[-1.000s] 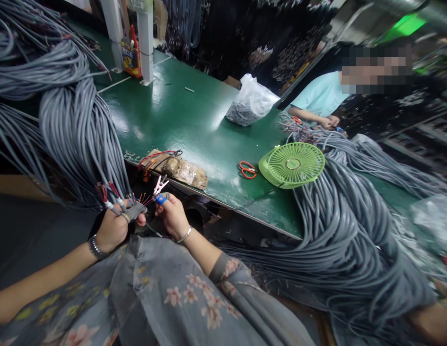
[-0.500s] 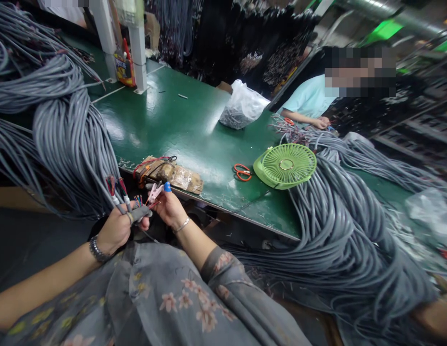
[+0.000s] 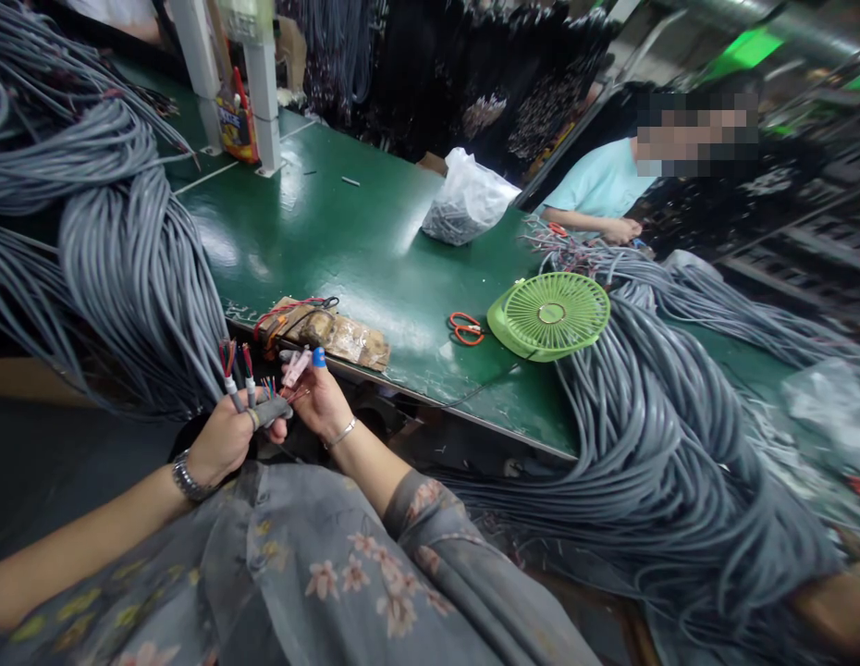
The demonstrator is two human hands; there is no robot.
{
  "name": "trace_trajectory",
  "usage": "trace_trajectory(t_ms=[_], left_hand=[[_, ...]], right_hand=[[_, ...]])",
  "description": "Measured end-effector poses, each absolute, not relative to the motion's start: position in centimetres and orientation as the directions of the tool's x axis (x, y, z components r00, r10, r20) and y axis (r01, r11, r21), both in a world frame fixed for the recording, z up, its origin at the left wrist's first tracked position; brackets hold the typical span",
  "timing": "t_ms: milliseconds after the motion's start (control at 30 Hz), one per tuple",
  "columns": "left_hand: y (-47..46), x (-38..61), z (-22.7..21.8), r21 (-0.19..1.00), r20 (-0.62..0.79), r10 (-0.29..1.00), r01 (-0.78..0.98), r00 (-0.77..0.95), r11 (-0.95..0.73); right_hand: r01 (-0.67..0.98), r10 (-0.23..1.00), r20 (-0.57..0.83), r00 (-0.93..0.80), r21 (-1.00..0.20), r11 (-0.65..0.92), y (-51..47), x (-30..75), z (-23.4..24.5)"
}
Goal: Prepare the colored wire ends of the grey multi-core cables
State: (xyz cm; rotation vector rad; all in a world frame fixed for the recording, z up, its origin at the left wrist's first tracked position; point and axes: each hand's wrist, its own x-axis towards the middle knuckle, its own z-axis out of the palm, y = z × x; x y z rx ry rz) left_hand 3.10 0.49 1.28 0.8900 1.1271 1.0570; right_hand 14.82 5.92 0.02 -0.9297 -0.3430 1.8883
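Observation:
My left hand [image 3: 228, 435] is closed round the ends of grey cables [image 3: 237, 400]. Thin red, blue and other coloured wires [image 3: 247, 359] fan out of their white-banded tips. Grey wrapping covers a digit of this hand. Close beside it, my right hand [image 3: 322, 400] pinches a small pink clip-like tool [image 3: 296, 368], whose exact kind I cannot make out. A blue cover sits on the right thumb. Fine reddish wires [image 3: 297, 396] show between the two hands; how the tool touches them is too small to tell.
On the green table [image 3: 319, 240] lie a taped cardboard block [image 3: 347, 340], orange-handled scissors [image 3: 464, 328], a green fan [image 3: 551, 314] and a plastic bag [image 3: 468, 199]. Thick grey cable bundles hang at left [image 3: 139, 277] and right [image 3: 645, 425]. A co-worker [image 3: 596, 190] is across the table.
Both hands stay close together. The cable ends in my left hand have shifted slightly right, and the pink tool has tilted and moved a little left with my right hand.

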Motion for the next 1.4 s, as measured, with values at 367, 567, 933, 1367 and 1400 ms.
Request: trace_trajectory(t_ms=[367,567,933,1367,1400], left_hand=[[-0.8,2.4,1.8,0.971,-0.165,0.980,-0.154,0.110,0.181],[-0.2,2.9,1.4,0.959,-0.182,0.982,-0.211,0.047,0.187],[0.2,3.3,1.0,0.936,-0.264,0.964,-0.237,0.013,0.259],[-0.9,1.9,0.8,0.971,-0.153,0.988,-0.179,0.038,0.157],[-0.8,1.9,0.9,0.969,-0.158,0.987,-0.184,0.039,0.162]], right_hand=[[-0.577,0.868,-0.392,-0.305,-0.649,-0.496,5.3,15.9,-0.1],[-0.595,0.864,-0.402,-0.304,-0.628,-0.502,5.3,15.6,0.2],[-0.646,0.857,-0.439,-0.270,-0.578,-0.500,5.5,15.0,0.2],[-0.527,0.841,-0.400,-0.364,-0.655,-0.541,5.4,16.1,0.0],[-0.520,0.854,-0.387,-0.348,-0.678,-0.519,5.4,16.2,0.0]])
